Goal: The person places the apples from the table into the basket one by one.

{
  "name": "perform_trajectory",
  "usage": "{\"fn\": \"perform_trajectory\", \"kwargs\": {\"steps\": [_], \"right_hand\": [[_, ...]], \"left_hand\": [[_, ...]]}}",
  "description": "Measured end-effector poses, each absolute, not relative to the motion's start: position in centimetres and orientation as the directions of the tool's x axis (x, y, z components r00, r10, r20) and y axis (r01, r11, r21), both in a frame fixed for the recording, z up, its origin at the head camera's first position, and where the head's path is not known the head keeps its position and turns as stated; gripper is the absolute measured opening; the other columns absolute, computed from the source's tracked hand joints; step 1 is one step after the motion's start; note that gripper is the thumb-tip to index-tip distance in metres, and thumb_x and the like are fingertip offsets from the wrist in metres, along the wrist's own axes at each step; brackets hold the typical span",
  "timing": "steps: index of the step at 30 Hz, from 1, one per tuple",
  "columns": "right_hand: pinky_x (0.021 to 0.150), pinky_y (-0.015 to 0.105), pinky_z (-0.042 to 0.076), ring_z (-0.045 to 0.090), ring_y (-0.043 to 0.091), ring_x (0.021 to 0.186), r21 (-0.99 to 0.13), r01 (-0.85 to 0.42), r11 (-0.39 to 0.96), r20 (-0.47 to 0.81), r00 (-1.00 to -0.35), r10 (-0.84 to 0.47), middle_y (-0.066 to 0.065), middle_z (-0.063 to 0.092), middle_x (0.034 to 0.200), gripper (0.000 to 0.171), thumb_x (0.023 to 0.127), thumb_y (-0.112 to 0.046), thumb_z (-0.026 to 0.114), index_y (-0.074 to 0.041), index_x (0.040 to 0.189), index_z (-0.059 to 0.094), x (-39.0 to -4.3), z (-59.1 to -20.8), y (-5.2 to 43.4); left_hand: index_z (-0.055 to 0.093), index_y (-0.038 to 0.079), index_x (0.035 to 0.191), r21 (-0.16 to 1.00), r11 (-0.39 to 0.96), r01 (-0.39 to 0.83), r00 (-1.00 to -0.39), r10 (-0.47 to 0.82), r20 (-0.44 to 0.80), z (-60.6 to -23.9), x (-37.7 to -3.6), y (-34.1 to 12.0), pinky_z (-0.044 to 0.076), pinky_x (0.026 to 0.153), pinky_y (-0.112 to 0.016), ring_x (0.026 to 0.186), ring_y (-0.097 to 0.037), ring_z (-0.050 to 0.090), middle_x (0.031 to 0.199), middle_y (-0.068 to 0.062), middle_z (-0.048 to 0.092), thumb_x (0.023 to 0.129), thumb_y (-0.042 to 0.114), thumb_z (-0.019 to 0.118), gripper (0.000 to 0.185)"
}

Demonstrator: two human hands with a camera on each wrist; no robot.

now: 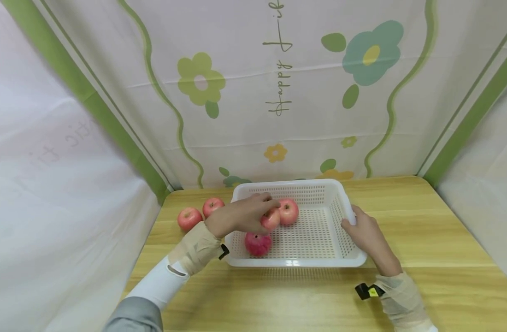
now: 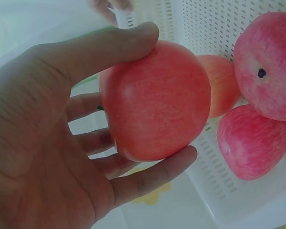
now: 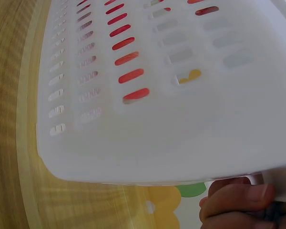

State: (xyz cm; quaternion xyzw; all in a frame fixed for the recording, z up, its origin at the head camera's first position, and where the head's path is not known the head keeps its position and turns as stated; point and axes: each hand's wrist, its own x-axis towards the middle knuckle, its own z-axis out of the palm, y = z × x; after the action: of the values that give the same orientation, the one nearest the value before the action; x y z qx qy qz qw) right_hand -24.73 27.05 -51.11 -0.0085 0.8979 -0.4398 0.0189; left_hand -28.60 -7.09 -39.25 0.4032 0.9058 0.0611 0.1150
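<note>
Fingers and thumb of my left hand hold a red apple over the left half of a white slotted plastic basket. Inside the basket, a pinkish-red apple lies just beyond the held one. A darker apple, its black stem end facing up, sits nearer the front left. The left wrist view also shows another pink apple in there; my hand covers part of that area in the head view. My right hand grips the basket's right rim, thumb at the edge.
Two more apples, one in front and one behind, rest on the wooden table left of the basket. A floral fabric wall stands close behind the table, with white fabric at both sides.
</note>
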Motion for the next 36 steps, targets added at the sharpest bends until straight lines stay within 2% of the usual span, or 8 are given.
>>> {"fn": "perform_trajectory", "kwargs": {"steps": [7,16,20,24,29,36], "right_hand": [[0.059,0.039,0.065,0.078,0.039,0.086,-0.787,-0.002,0.617,-0.025,-0.999,-0.035,0.046,0.06,0.13,0.071,0.107,-0.017,0.052,0.015,0.162,0.019,-24.7,-51.0,27.0],[0.059,0.04,0.065,0.078,0.04,0.087,-0.788,0.007,0.615,-0.035,-0.999,-0.033,0.046,0.06,0.13,0.071,0.108,-0.018,0.051,0.015,0.162,0.019,-24.6,-51.1,27.0],[0.058,0.039,0.065,0.079,0.041,0.087,-0.791,0.003,0.612,-0.031,-0.999,-0.035,0.047,0.06,0.13,0.071,0.107,-0.017,0.051,0.015,0.162,0.019,-24.6,-51.1,27.0],[0.059,0.04,0.065,0.078,0.041,0.088,-0.789,0.007,0.615,-0.035,-0.999,-0.033,0.047,0.059,0.13,0.071,0.107,-0.017,0.051,0.016,0.161,0.019,-24.6,-51.1,27.0],[0.06,0.039,0.065,0.078,0.041,0.088,-0.784,0.009,0.62,-0.035,-0.999,-0.03,0.046,0.059,0.131,0.071,0.107,-0.018,0.052,0.016,0.161,0.02,-24.7,-51.1,26.9],[0.06,0.04,0.065,0.078,0.04,0.088,-0.781,0.011,0.624,-0.038,-0.999,-0.03,0.047,0.058,0.131,0.071,0.108,-0.018,0.051,0.016,0.161,0.019,-24.8,-50.9,27.0]], "left_hand": [[0.056,0.011,0.152,0.19,0.644,0.741,-0.621,0.765,-0.171,-39.4,-28.9,-6.4,0.053,0.098,-0.035,0.115,-0.019,0.057,0.136,-0.008,0.059,0.088,0.023,0.082,0.07],[0.059,0.012,0.143,0.182,0.586,0.789,-0.569,0.81,-0.142,-40.4,-29.1,-5.6,0.053,0.095,-0.03,0.11,-0.018,0.057,0.131,-0.007,0.061,0.089,0.028,0.082,0.06],[0.059,0.013,0.144,0.181,0.569,0.802,-0.552,0.822,-0.14,-40.7,-29.1,-5.3,0.053,0.102,-0.03,0.118,-0.018,0.058,0.139,-0.006,0.059,0.091,0.027,0.08,0.059],[0.055,0.015,0.151,0.186,0.584,0.79,-0.559,0.811,-0.175,-40.8,-29.1,-5.1,0.052,0.106,-0.03,0.126,-0.018,0.057,0.148,-0.006,0.054,0.092,0.028,0.08,0.066],[0.054,0.015,0.153,0.19,0.587,0.787,-0.556,0.808,-0.195,-41.2,-29.3,-4.9,0.052,0.103,-0.027,0.126,-0.017,0.055,0.147,-0.006,0.052,0.092,0.028,0.08,0.067],[0.058,0.016,0.148,0.168,0.544,0.822,-0.518,0.837,-0.176,-41.9,-29.8,-4.6,0.05,0.105,-0.024,0.126,-0.016,0.055,0.145,-0.003,0.055,0.09,0.026,0.082,0.064]]}}
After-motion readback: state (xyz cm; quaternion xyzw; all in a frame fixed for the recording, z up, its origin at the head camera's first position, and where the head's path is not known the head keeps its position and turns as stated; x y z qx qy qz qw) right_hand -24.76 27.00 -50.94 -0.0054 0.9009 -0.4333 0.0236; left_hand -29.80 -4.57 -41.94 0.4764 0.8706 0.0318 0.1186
